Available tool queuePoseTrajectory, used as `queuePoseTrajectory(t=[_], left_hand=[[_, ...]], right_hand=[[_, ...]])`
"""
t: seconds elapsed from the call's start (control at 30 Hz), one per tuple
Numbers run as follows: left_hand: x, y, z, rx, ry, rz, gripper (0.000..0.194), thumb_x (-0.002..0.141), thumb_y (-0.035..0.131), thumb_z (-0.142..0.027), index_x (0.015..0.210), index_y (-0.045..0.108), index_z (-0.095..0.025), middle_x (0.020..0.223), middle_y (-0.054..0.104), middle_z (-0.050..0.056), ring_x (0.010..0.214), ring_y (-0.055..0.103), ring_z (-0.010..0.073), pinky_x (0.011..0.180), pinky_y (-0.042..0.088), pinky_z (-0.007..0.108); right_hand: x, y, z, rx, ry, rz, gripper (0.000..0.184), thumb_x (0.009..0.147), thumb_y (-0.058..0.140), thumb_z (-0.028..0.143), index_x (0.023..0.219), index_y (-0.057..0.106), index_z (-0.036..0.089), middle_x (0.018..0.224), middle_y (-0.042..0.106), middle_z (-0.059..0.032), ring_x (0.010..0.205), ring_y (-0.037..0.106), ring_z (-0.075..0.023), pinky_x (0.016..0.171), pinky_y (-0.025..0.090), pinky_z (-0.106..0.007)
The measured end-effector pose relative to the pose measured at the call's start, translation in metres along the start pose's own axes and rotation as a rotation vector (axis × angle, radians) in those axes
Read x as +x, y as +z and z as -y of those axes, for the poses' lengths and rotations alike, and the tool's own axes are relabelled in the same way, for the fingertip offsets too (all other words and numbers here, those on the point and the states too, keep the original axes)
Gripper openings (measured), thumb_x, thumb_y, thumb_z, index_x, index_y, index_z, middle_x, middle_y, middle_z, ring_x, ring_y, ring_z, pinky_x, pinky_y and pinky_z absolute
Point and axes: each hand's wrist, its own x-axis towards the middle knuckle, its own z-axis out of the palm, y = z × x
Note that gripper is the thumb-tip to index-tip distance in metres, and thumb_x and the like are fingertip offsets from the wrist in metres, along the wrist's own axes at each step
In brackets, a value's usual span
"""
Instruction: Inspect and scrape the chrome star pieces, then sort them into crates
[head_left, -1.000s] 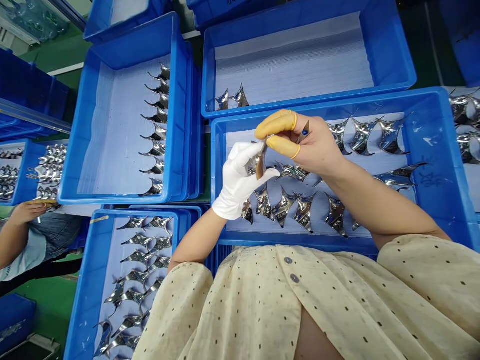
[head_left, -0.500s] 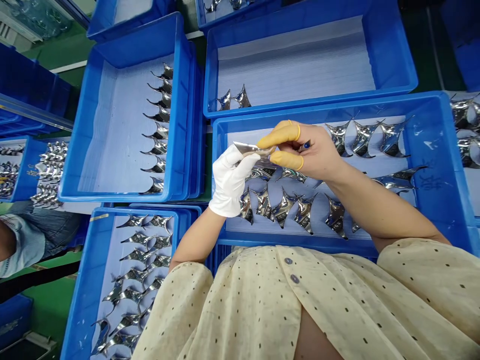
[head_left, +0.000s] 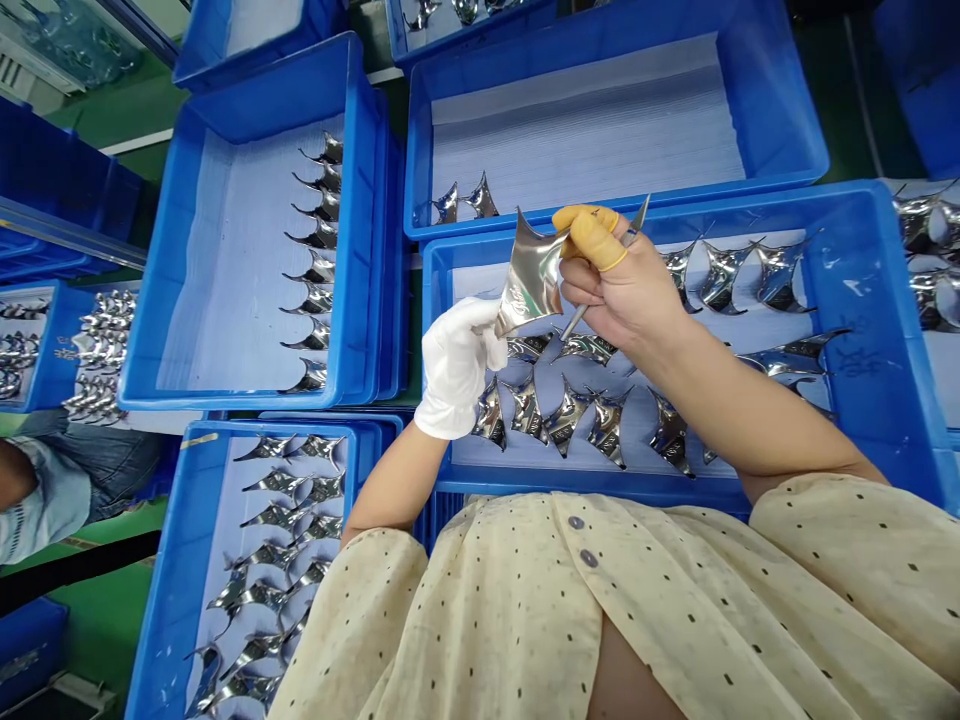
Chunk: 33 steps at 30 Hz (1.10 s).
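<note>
Nearly edge-on before, the metal piece (head_left: pixel 531 278) has been turned broadside, its lower corner pinched by the left hand (head_left: pixel 459 362), its far edge at the right hand (head_left: pixel 616 265), where a slim rod (head_left: pixel 576 321) is gripped.

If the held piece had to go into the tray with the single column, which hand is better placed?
Probably the left hand: it grips the lower end of the piece and is nearer that tray. The right hand is farther off and also holds a thin tool.
</note>
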Motion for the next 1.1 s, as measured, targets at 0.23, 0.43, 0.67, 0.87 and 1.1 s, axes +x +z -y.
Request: queuePoseTrajectory(t=[0.23,0.43,0.67,0.87,1.1], left_hand=[[0.009,-0.004,0.014,0.331,0.094,0.057,0.032,0.088,0.088,-0.058,0.096,0.085,-0.026,0.077,0.068,-0.001,0.063,0.058,0.012,0.066,0.052,0.03],[0.007,0.005,0.016,0.264,-0.092,0.176,0.031,0.086,0.089,-0.054,0.094,0.088,-0.024,0.08,0.075,0.001,0.062,0.06,0.012,0.063,0.053,0.029],[0.005,0.008,0.02,0.207,-0.136,0.177,0.035,0.088,0.088,-0.055,0.094,0.086,-0.021,0.079,0.074,0.003,0.064,0.062,0.0127,0.062,0.055,0.028],[0.008,-0.003,0.028,0.188,-0.017,-0.067,0.053,0.101,0.067,-0.068,0.132,0.074,-0.026,0.106,0.079,0.007,0.056,0.057,0.0094,0.054,0.052,0.026],[0.001,-0.03,-0.043,0.648,0.006,0.117,0.019,0.104,0.066,-0.035,0.11,0.078,-0.022,0.111,0.078,0.007,0.088,0.075,0.0177,0.083,0.062,0.031]], right_hand=[[-0.007,0.015,0.012,-0.075,-0.276,-0.174,0.049,0.079,0.093,0.064,0.093,0.067,0.025,0.092,0.073,-0.0016,0.079,0.063,-0.0141,0.071,0.058,-0.031],[-0.012,0.023,0.014,-0.292,-0.402,-0.2,0.045,0.085,0.087,0.066,0.092,0.067,0.026,0.098,0.072,-0.0048,0.098,0.072,-0.0217,0.087,0.063,-0.04],[-0.014,0.02,0.008,-0.36,-0.383,-0.179,0.041,0.089,0.084,0.063,0.094,0.067,0.026,0.099,0.069,-0.0059,0.098,0.068,-0.0233,0.079,0.06,-0.04],[-0.017,0.015,0.019,-0.664,-0.474,-0.152,0.027,0.089,0.082,0.038,0.073,0.067,0.023,0.07,0.064,-0.0005,0.065,0.053,-0.0146,0.067,0.047,-0.037],[-0.015,0.012,0.018,-0.721,-0.474,0.069,0.018,0.084,0.079,0.019,0.068,0.071,0.023,0.055,0.059,0.0023,0.051,0.037,-0.0098,0.049,0.03,-0.033]])
